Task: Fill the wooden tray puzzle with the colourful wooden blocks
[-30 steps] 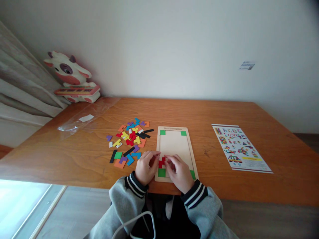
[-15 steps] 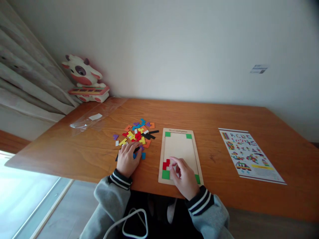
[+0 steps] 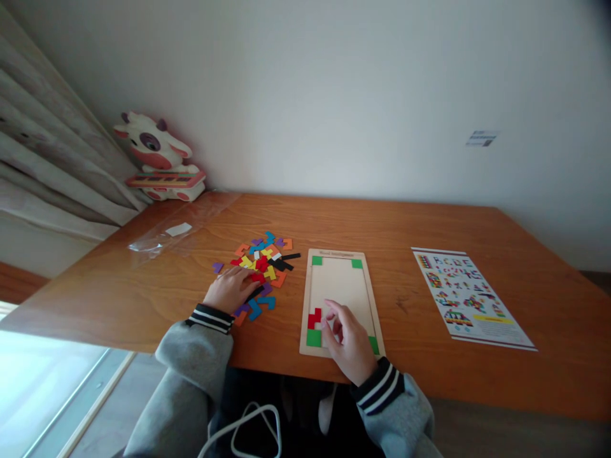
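Wooden tray (image 3: 378, 321) under loose right hand (image 3: 351, 340); left hand (image 3: 231, 289), grip seemingly slack, covers flat pieces (image 3: 261, 264).

Your table (image 3: 429, 219) is warm orange wood with visible grain and a soft sheen. The puzzle tray (image 3: 377, 312) is pale, matt, unpainted wood; the loose pieces (image 3: 262, 261) look flat-painted, matt colours. Your instruction sheet (image 3: 470, 296) is printed paper. The clear bag (image 3: 184, 222) is glossy plastic film. Your sleeve (image 3: 191, 356) is soft grey knit cloth
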`<state>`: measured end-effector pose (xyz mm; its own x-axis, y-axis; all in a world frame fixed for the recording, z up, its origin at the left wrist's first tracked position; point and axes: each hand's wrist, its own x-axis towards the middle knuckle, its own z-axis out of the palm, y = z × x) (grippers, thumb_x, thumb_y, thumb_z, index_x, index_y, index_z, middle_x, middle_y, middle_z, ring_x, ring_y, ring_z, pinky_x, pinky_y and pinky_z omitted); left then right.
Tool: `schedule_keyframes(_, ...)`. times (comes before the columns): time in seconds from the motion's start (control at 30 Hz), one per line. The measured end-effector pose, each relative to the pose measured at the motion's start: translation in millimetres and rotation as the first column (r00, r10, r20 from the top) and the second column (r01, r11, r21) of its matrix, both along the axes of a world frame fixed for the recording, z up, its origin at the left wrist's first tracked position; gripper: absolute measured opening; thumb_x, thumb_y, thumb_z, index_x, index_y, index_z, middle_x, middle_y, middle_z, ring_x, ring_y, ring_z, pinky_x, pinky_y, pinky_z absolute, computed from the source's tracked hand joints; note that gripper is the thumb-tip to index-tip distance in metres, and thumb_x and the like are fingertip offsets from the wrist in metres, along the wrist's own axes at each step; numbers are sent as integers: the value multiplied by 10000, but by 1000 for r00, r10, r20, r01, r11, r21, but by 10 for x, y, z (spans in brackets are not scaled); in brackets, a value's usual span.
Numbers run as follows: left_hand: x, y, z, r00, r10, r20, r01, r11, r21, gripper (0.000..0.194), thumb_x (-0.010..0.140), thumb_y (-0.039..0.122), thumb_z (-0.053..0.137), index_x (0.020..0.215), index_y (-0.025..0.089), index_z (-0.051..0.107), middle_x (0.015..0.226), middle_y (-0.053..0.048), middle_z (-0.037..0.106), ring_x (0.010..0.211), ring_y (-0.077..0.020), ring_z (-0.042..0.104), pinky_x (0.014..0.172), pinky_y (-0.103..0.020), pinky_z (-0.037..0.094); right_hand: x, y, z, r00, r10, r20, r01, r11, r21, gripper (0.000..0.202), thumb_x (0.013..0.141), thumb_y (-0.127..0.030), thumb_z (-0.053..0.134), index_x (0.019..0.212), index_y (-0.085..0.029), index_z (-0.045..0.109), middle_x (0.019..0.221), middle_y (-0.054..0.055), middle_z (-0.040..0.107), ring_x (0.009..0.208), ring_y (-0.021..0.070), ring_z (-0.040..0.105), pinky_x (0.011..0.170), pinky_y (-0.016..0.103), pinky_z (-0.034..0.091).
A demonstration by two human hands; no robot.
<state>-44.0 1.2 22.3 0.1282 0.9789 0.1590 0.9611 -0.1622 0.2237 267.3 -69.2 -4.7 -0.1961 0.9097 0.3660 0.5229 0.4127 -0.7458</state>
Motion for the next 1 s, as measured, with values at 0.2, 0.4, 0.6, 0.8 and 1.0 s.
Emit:
schedule_keyframes(0.2,-7,119,6,996,-9,87,13,999,-44,404,804,582,605,981,237,715,1028,-71,721,1007,-263,655,918,-364,507,-1,-5,8,1000,9,3,-9,1000,-6,312,943,-238,497,1250,-186,520,881,29,621,591,115,560,590,261,527)
schedule_keyframes(0.4,15,182,-40,969,37,246,12,981,-192,388,772,531,611,999,226,694,898,-27,737,820,-195,689,762,-277,535,-3,-2,1,1000,11,-3,-11,1000,-19,315,939,-227,498,1250,-181,520,886,26,618,596,113,560,592,257,521)
schedule_keyframes(0.6,50,181,62,990,11,140,4,994,-110,350,755,468,616,997,231,706,1036,-55,728,968,-229,673,867,-310,516,-5,-4,13,1000,26,-11,-26,999,-22,289,936,-221,493,1219,-186,542,876,24,610,597,110,555,574,249,508)
schedule_keyframes(0.8,49,190,135,997,4,81,10,986,-164,296,749,389,604,992,248,698,976,-31,735,906,-206,682,804,-267,518,-2,-5,23,999,35,-14,-36,999,-24,277,938,-220,491,1207,-195,552,874,24,602,602,112,553,568,249,502)
schedule_keyframes(1.0,57,164,169,991,-38,129,64,977,-206,258,724,286,593,959,270,700,976,-9,740,906,-197,678,851,-278,520,-4,-4,43,999,44,-18,-45,999,-28,268,936,-216,490,1192,-197,564,872,26,608,595,111,555,563,250,500)
